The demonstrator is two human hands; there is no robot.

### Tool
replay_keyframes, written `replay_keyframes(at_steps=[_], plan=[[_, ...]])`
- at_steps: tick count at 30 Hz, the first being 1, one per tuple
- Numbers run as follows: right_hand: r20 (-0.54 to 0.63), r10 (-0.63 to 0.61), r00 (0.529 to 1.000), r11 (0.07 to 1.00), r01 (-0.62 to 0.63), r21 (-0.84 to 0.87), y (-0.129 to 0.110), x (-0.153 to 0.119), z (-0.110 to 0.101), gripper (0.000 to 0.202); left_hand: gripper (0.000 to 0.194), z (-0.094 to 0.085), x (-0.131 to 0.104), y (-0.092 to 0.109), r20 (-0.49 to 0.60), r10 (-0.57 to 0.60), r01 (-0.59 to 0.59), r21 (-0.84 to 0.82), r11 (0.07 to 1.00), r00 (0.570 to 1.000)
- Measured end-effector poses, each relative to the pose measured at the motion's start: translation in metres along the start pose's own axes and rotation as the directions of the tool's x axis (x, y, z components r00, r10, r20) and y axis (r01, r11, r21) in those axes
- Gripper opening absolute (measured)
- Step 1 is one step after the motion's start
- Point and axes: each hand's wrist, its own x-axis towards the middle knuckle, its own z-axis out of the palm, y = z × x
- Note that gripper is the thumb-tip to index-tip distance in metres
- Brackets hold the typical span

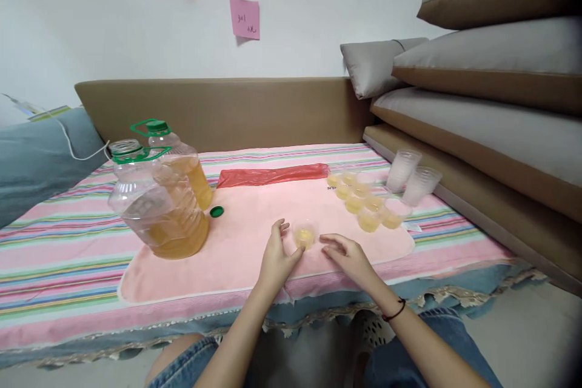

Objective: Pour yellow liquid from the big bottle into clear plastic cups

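A clear plastic cup (304, 235) with a little yellow liquid stands on the pink mat (182, 282). My left hand (278, 257) is at the cup's left side, fingers apart, the thumb close to its base; whether it touches I cannot tell. To the right of the cup, my right hand (346, 256) has its fingers loosely spread and holds nothing. Several similar cups (369, 218) of yellow liquid stand grouped at the right. At the left, an uncapped big plastic jug (168, 218) of yellow liquid stands before a capped jug (193, 170).
A green cap (217, 211) lies beside the jugs. A red plastic bag (273, 176) lies flat along the mat's back edge. Two stacks of nested cups (421, 187) lean at the right, near piled cushions (482, 127). A brown backboard (227, 112) runs behind.
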Motion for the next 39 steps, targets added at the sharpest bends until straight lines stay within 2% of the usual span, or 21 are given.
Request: replay_keyframes(at_steps=[6,13,19,24,30,35,39], plan=[[0.013,0.042,0.999,0.997,-0.043,0.068,-0.004,0.001,0.008,0.036,0.076,0.02,0.008,-0.002,0.002,-0.067,0.067,-0.101,0.993,0.998],[0.016,0.065,0.998,0.989,-0.066,0.136,-0.005,0.005,0.016,0.036,0.075,0.029,0.013,0.001,-0.054,-0.094,0.081,-0.2,0.976,0.994],[-0.016,0.084,0.996,0.987,-0.081,0.14,-0.01,0.005,0.009,0.04,0.07,0.037,0.029,0.004,-0.088,-0.151,0.121,-0.281,0.952,0.985],[-0.055,0.109,0.993,0.992,-0.105,0.065,-0.016,0.007,-0.001,0.036,0.068,0.053,0.074,0.012,-0.09,-0.126,0.094,-0.299,0.95,0.988],[-0.114,0.095,0.989,0.987,-0.108,-0.119,-0.019,0.005,-0.01,0.029,0.071,0.085,0.143,0.011,-0.09,-0.108,0.081,-0.269,0.96,0.99],[-0.047,0.125,0.991,0.955,-0.134,-0.263,-0.018,0.003,-0.008,0.032,0.071,0.107,0.189,-0.001,-0.092,-0.107,0.083,-0.237,0.968,0.99],[-0.032,0.152,0.988,0.942,-0.155,-0.296,-0.017,0.004,-0.006,0.033,0.072,0.116,0.214,-0.007,-0.066,-0.092,0.074,-0.235,0.969,0.994]])
